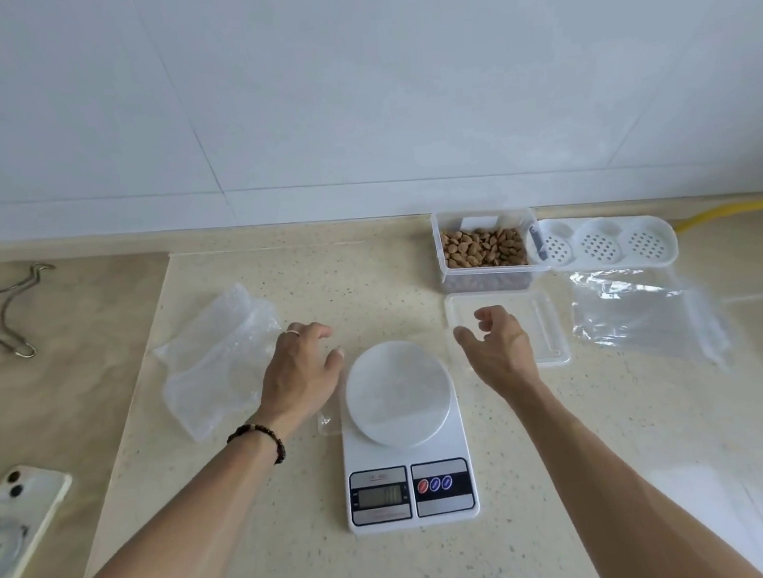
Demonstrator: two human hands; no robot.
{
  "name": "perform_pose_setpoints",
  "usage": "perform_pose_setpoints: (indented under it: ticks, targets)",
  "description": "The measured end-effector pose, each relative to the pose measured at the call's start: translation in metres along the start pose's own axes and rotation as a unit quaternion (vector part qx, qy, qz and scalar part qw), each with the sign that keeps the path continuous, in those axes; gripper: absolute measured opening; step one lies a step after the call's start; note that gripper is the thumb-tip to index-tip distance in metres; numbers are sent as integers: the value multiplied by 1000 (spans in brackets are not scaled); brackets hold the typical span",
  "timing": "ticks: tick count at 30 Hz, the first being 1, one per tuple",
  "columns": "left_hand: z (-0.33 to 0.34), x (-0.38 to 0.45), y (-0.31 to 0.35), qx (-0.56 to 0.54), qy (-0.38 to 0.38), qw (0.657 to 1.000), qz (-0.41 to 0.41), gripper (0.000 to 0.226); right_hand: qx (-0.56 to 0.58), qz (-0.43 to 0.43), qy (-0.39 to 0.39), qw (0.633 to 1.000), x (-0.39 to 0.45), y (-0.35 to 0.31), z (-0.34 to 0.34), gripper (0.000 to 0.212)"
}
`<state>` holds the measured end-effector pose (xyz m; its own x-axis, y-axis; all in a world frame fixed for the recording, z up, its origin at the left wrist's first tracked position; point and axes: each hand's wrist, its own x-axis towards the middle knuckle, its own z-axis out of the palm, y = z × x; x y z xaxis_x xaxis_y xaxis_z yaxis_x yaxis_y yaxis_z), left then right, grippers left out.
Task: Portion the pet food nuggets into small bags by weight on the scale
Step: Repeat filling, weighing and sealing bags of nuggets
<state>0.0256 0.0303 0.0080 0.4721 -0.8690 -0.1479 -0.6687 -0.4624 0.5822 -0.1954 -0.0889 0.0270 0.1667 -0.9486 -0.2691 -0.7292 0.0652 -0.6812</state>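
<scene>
Hands flanking the scale (405,431).
We are holding left hand (302,375) and right hand (499,347) empty, fingers loosely curled; nuggets (483,247) far right.

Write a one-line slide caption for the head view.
Both hands, left and right, hover empty beside the bare scale; nuggets wait behind.

A pale, speckled beige countertop (275,555) runs to a low raised lip at the foot of the wall (350,82), which is faced with large, glossy, whitish tiles with thin seams. Soft, even light falls on both, casting only faint shadows.
</scene>
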Motion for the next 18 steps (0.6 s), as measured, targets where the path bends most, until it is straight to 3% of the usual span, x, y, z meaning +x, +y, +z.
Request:
perform_pose_setpoints:
  ticks: [4,10,18]
  targets:
    - [-3,-33,11,44,60,994,82,37,-54,-85,25,995,-30,-1,-4,44]
    - [14,-105,7,102,79,981,147,43,-160,-199,43,966,-102,26,3,43]
    - [64,-176,-28,140,13,985,103,72,-263,-217,6,940,-170,99,32,53]
